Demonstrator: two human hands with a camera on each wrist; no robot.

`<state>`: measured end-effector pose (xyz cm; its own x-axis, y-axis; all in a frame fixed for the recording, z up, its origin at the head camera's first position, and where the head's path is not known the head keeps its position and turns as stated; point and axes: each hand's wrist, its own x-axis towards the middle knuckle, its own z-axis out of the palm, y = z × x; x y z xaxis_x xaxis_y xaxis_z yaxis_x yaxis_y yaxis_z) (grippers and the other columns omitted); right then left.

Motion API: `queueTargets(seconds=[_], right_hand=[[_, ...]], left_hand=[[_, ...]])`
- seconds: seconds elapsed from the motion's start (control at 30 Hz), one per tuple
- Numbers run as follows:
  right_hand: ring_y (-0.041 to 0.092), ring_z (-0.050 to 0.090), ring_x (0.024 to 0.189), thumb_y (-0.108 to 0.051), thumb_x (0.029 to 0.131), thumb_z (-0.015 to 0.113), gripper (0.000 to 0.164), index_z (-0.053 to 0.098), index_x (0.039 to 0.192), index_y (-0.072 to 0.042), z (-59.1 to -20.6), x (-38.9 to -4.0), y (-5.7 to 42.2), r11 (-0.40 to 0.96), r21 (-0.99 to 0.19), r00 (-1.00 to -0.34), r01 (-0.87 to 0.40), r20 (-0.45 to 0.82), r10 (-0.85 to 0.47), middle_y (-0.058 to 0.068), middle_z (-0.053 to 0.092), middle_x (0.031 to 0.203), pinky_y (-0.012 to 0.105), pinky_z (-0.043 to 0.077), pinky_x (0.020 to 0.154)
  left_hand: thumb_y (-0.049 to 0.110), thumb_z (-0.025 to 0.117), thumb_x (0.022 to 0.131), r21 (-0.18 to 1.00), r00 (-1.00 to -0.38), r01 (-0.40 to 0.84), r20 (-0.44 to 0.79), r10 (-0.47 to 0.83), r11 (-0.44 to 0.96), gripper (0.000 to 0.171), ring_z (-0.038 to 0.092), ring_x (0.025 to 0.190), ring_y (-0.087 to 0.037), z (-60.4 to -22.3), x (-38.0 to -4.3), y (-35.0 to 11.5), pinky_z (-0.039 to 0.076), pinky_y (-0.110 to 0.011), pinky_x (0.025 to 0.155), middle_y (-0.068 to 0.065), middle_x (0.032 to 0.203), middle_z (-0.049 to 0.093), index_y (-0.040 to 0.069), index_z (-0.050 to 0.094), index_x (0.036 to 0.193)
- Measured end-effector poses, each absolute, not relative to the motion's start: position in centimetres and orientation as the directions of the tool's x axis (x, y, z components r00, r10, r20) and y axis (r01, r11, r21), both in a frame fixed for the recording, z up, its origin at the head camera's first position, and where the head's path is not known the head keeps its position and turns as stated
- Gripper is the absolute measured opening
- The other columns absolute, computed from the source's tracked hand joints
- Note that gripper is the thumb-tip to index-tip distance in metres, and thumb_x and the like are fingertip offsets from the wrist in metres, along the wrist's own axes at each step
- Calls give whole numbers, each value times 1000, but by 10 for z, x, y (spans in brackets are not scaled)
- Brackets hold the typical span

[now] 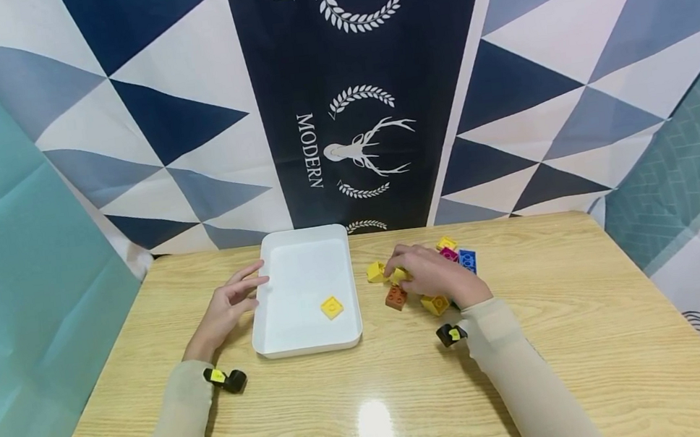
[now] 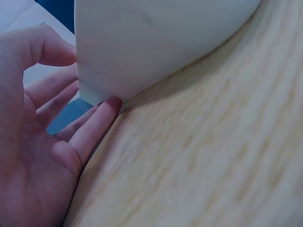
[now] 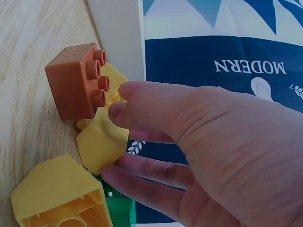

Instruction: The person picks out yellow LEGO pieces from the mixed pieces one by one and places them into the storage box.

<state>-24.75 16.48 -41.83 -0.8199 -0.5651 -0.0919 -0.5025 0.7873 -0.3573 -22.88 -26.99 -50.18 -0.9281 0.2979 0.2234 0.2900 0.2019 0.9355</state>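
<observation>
A white tray (image 1: 298, 279) lies left of the middle of the table, with one yellow brick (image 1: 332, 307) inside it. My left hand (image 1: 226, 308) rests against the tray's left side; in the left wrist view its spread fingers (image 2: 94, 130) touch the tray's wall (image 2: 156, 42). On the right, my right hand (image 1: 425, 271) reaches over a group of toy bricks. Its thumb and fingers are bent around a yellow brick (image 3: 102, 146), which they partly hide. Close by are an orange-brown brick (image 3: 73, 85) and another yellow brick (image 1: 375, 272).
Under and beyond the right hand are a blue brick (image 1: 467, 259), a magenta brick (image 1: 449, 254), a green brick (image 3: 122, 210) and more yellow bricks (image 1: 435, 304). A patterned cloth (image 1: 349, 102) hangs behind the wooden table (image 1: 321, 411).
</observation>
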Motion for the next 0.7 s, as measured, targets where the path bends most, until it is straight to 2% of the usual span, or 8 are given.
queueTargets(seconds=[0.17,0.23,0.27,0.4,0.47,0.53,0.7], right_hand=[[41,66,136,-3,102,75,26,84,125,-15,-418,-247,165,791,-363,-823,-492,-103,-559,12,72,140,65,51,128],[42,65,137,-3,102,75,26,84,124,-15,-419,-247,165,794,-362,-824,-488,-109,-556,12,72,140,65,51,128],[42,65,137,-3,102,75,26,84,124,-15,-419,-247,165,796,-362,-824,-485,-113,-554,12,72,140,65,51,128],[41,63,138,-2,102,76,26,85,122,-16,-420,-248,165,802,-358,-826,-479,-127,-550,12,72,141,63,50,129],[40,64,137,-1,101,77,27,86,121,-17,-421,-249,164,803,-356,-825,-477,-132,-549,11,72,140,63,51,129],[39,65,136,0,100,78,27,86,119,-17,-421,-249,164,804,-355,-824,-478,-136,-550,11,72,139,62,52,128],[36,67,130,1,98,79,27,87,116,-17,-421,-249,164,803,-347,-821,-484,-139,-555,11,72,137,60,55,125]], left_hand=[[-9,62,101,933,-926,299,232,299,201,45,39,167,-14,-502,-228,-271,40,-2,121,-33,179,36,-16,65,145],[-10,62,102,932,-925,302,235,298,202,44,40,165,-9,-502,-228,-270,40,-2,121,-33,179,37,-16,65,145],[-9,62,102,932,-925,301,234,299,202,44,40,167,-13,-502,-228,-270,40,-2,121,-33,179,37,-16,65,145],[-10,61,101,932,-928,297,229,296,210,44,32,171,-42,-501,-228,-269,40,-2,121,-32,179,37,-16,65,145],[-11,61,101,934,-929,290,223,294,209,45,26,171,-51,-501,-228,-269,39,-1,121,-32,180,36,-16,65,145],[-11,60,101,934,-930,289,221,295,212,45,24,170,-55,-501,-228,-269,39,-1,121,-32,180,36,-16,65,145],[-11,60,101,936,-931,280,211,297,213,45,24,171,-53,-500,-228,-269,38,0,121,-31,180,36,-17,64,146]])
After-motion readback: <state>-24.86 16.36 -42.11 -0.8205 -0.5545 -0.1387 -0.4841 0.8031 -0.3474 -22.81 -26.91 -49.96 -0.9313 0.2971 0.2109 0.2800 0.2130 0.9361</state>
